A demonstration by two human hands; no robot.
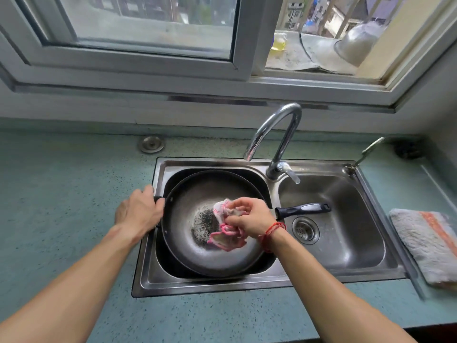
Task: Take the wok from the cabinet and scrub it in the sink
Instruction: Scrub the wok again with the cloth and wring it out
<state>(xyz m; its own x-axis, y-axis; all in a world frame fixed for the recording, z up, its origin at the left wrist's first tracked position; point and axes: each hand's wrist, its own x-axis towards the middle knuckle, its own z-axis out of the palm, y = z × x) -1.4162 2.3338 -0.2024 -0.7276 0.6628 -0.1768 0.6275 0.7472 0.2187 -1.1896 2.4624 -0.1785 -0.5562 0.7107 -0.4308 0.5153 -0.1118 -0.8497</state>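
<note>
Wok (197, 194) in sink (222, 285), pink cloth (226, 237) in right hand (252, 216)

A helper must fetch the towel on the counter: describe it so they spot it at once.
Find the double steel sink under the window. On the green counter right of it lies a folded towel. It is grey and fluffy with an orange stripe, unlike the pink-edged cloth in the wok.

teal countertop (61, 181), inset sink (321, 165), folded towel (425, 243)
</note>
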